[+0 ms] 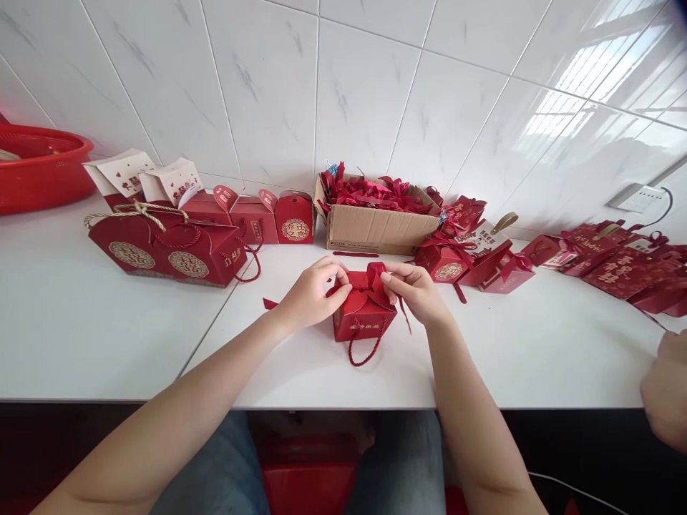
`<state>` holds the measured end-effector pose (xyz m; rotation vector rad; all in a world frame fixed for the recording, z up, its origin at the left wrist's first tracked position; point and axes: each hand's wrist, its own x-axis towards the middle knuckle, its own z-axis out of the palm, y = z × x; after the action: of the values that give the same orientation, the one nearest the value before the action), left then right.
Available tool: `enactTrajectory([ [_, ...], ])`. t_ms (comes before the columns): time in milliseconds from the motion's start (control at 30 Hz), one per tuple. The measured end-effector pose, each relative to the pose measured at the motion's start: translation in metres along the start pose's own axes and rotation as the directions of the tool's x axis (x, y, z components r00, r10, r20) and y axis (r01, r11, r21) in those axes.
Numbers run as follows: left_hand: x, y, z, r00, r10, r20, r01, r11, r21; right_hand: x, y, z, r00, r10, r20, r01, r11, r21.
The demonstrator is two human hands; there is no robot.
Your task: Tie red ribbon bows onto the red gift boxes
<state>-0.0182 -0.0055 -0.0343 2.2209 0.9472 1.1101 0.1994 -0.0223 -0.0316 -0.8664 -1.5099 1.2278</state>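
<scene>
A small red gift box with gold lettering stands upright on the white table in front of me. Its twisted red cord handle hangs down the near side onto the tabletop. Across the lid runs a red ribbon, with a loop standing up near the right side. My left hand is closed at the lid's left side, thumb and fingers pinching the ribbon there. At the loop's right side, my right hand pinches the same ribbon. One ribbon tail sticks out behind my left wrist, and another dangles below my right hand.
A cardboard box of red ribbons stands against the tiled wall. Red gift boxes line the left, and ribboned ones the right. A red basin is far left. Another person's hand appears at the right edge.
</scene>
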Motion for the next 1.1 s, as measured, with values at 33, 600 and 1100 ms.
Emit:
enactTrajectory([
  [33,0.0,0.0,0.0,1.0,0.004,-0.001,-0.004,1.0,0.003,0.0,-0.001,0.001,1.0,-0.004,-0.014,0.004,1.0,0.007],
  [600,0.024,0.019,-0.003,0.992,-0.108,-0.073,0.104,0.993,-0.054,-0.003,-0.004,0.005,0.998,-0.059,-0.016,0.06,0.998,0.016],
  [1100,0.035,0.024,0.015,0.968,-0.154,-0.197,0.079,0.937,-0.342,-0.002,-0.004,0.01,0.99,-0.007,-0.139,-0.01,0.992,-0.122],
])
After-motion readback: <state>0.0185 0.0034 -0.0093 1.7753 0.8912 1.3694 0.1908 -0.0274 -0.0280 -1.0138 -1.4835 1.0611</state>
